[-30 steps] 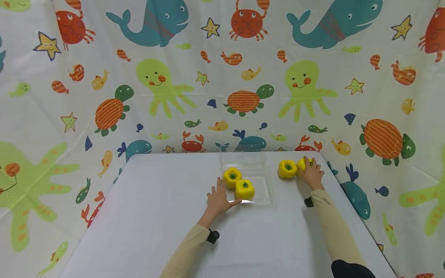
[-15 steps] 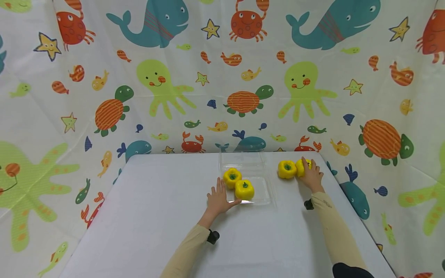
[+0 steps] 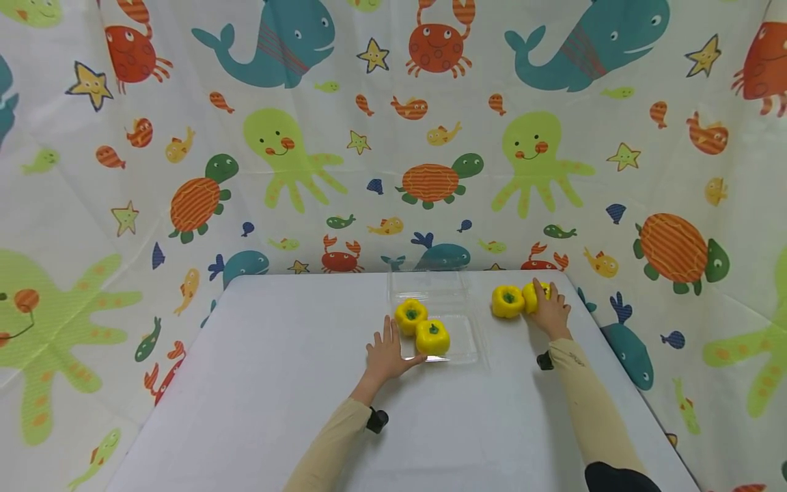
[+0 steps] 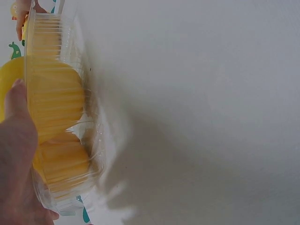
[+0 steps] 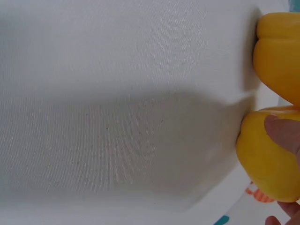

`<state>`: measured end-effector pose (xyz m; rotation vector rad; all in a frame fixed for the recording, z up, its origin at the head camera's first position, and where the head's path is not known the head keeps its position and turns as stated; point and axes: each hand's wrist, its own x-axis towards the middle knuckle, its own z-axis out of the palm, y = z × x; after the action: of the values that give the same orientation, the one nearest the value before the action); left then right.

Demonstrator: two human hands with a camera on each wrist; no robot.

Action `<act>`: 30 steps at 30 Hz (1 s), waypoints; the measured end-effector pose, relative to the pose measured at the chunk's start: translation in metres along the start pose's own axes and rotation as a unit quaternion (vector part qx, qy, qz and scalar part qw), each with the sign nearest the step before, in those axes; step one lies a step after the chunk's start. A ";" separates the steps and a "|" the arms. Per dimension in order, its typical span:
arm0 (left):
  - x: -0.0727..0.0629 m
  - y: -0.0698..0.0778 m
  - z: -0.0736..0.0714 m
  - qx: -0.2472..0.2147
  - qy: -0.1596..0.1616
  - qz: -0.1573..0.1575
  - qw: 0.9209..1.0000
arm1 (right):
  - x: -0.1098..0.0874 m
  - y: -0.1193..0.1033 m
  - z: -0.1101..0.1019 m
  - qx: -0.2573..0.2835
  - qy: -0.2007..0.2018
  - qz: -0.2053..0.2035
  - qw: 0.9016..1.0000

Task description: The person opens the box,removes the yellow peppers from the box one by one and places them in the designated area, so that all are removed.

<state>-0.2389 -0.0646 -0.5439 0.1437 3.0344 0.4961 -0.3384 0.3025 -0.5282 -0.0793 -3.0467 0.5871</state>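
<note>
Two yellow bell peppers, a rear one [image 3: 410, 316] and a front one [image 3: 433, 337], sit in a clear plastic container [image 3: 464, 342] with its lid folded back. My left hand [image 3: 385, 357] rests at the container's front left corner, fingers straight and spread; in the left wrist view its thumb [image 4: 18, 101] lies at the rim. On the table's far right, my right hand [image 3: 552, 316] grips a third yellow bell pepper [image 5: 262, 150], thumb on its near side and fingers around the far side. Another yellow bell pepper [image 3: 507, 301] stands just left of it, close against it.
The white-covered table [image 3: 277, 383] ends close to the right of my right hand. Behind it hangs a curtain [image 3: 369, 225] printed with sea animals. The container's open lid [image 3: 428, 279] reaches the table's back edge.
My right hand's fingers have settled slightly on the far-right pepper, which has shifted a little left. The left hand and the container keep their place. The head view has tilted slightly.
</note>
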 end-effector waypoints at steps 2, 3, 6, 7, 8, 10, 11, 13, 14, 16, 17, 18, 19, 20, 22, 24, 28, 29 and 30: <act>0.000 0.000 0.000 -0.001 0.001 -0.001 1.000 | 0.001 0.000 0.000 -0.001 -0.001 -0.002 1.000; 0.000 0.000 0.000 -0.001 0.001 -0.001 1.000 | 0.001 0.001 0.000 -0.002 -0.002 -0.001 1.000; 0.000 0.001 -0.001 -0.005 -0.003 -0.001 1.000 | 0.002 0.003 0.000 -0.004 -0.004 0.004 1.000; 0.000 0.001 0.000 -0.006 -0.005 -0.001 1.000 | 0.003 0.004 0.000 -0.005 -0.005 0.006 1.000; 0.000 0.001 0.000 -0.007 -0.006 0.000 1.000 | 0.003 0.005 0.000 -0.005 -0.005 0.008 1.000; 0.000 0.001 0.000 -0.007 -0.007 -0.001 1.000 | 0.003 0.008 0.001 -0.006 -0.003 0.009 1.000; 0.000 0.001 0.000 -0.007 -0.007 -0.001 1.000 | 0.002 0.009 0.000 -0.005 -0.001 0.008 1.000; 0.000 0.001 0.000 -0.003 -0.006 -0.001 1.000 | 0.002 0.011 0.000 -0.007 0.005 0.004 1.000; 0.000 0.001 0.000 -0.003 -0.005 -0.001 1.000 | 0.001 0.011 -0.001 -0.009 0.007 0.002 1.000; 0.000 0.002 0.000 -0.004 -0.004 -0.001 1.000 | -0.001 0.010 -0.003 -0.013 0.014 -0.002 1.000; 0.000 0.002 0.000 -0.004 -0.005 -0.002 1.000 | -0.002 0.010 -0.004 -0.014 0.016 -0.004 1.000; -0.001 0.002 0.000 -0.002 -0.005 -0.001 1.000 | -0.003 0.010 -0.005 -0.014 0.019 -0.005 1.000; -0.001 0.002 0.000 0.001 -0.008 -0.002 1.000 | -0.004 0.010 -0.006 -0.015 0.021 -0.007 1.000; 0.000 0.001 0.001 0.002 -0.008 -0.002 1.000 | -0.005 0.009 -0.006 -0.015 0.023 -0.008 1.000; 0.000 0.000 0.000 -0.002 -0.009 -0.002 1.000 | -0.006 0.008 -0.006 -0.015 0.026 -0.010 0.999; 0.001 -0.001 0.000 -0.013 -0.006 -0.002 1.000 | -0.006 0.007 -0.006 -0.019 0.027 -0.011 0.999; 0.006 -0.007 0.010 -0.036 0.013 0.009 0.999 | -0.007 0.005 -0.007 -0.032 0.027 -0.013 0.999; 0.006 -0.007 0.011 -0.036 0.012 0.009 0.999 | -0.007 0.005 -0.007 -0.032 0.028 -0.014 0.999; 0.006 -0.007 0.011 -0.036 0.013 0.010 0.999 | -0.007 0.005 -0.008 -0.032 0.028 -0.014 0.999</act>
<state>-0.2445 -0.0674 -0.5572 0.1652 3.0370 0.6135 -0.3310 0.3098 -0.5232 -0.0539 -3.0076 0.4783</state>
